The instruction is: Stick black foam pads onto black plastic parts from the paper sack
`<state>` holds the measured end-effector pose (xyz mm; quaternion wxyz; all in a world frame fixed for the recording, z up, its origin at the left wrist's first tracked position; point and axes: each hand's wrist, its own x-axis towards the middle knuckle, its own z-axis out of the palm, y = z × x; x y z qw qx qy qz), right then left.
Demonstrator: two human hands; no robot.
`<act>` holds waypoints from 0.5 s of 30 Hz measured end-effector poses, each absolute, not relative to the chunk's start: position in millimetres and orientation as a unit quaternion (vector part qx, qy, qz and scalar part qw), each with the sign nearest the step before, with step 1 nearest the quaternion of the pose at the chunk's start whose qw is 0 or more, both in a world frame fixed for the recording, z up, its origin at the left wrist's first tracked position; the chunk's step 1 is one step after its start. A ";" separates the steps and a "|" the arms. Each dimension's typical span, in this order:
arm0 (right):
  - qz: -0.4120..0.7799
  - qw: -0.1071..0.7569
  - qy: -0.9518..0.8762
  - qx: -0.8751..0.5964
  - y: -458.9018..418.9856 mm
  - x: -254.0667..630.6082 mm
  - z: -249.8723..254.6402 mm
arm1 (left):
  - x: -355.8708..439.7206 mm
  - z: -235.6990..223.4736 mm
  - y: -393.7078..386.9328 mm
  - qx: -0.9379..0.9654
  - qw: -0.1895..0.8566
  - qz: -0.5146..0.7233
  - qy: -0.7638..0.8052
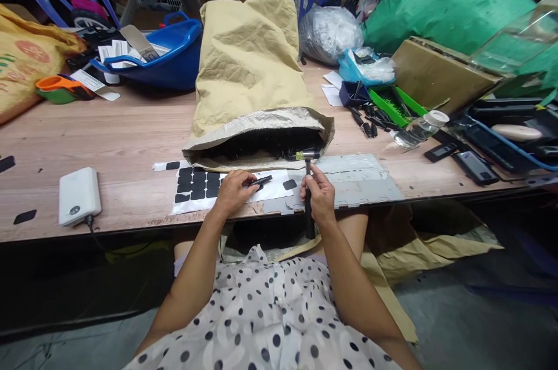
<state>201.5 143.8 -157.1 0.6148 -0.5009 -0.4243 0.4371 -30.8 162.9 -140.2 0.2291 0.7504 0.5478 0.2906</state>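
My right hand (pixel 320 191) is closed around the black handle of a small hammer (pixel 307 184), its yellow-and-silver head uppermost. In my left hand (pixel 235 189) a small dark, slim piece (pixel 262 180) is pinched between thumb and fingers; its exact kind I cannot make out. Beneath my left hand lies a white sheet (pixel 194 206) bearing rows of black rounded squares (pixel 198 184). One loose black square (pixel 289 185) sits between my hands. A grey board (pixel 361 178) lies under and beside the hammer. Just beyond, a tan paper sack (pixel 248 62) opens toward me, dark inside.
A white power bank (pixel 79 196) with a cable stands at the left. Behind it is a blue basin (pixel 174 62). At the right are a green tray (pixel 396 106), a clear bottle (pixel 421 129) and black cases (pixel 475 166). Another open sack (pixel 279 251) sits below the table edge.
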 end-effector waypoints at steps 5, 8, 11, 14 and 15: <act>0.430 0.587 -0.452 -0.517 141.4 202.3 -157.3 | -27.8 -144.1 165.6 0.759 0.220 0.280 0.545; 0.398 0.556 -0.504 -0.528 134.5 199.4 -154.6 | -27.5 -144.0 165.4 0.758 0.223 0.276 0.547; 0.321 0.519 -0.601 -0.516 123.9 191.7 -149.7 | -28.6 -143.1 164.8 0.760 0.234 0.273 0.542; 0.241 0.478 -0.694 -0.482 114.2 181.8 -144.6 | -29.5 -142.9 165.1 0.757 0.249 0.269 0.541; 0.222 0.464 -0.715 -0.474 111.7 178.8 -143.1 | -29.6 -143.1 165.4 0.756 0.253 0.268 0.541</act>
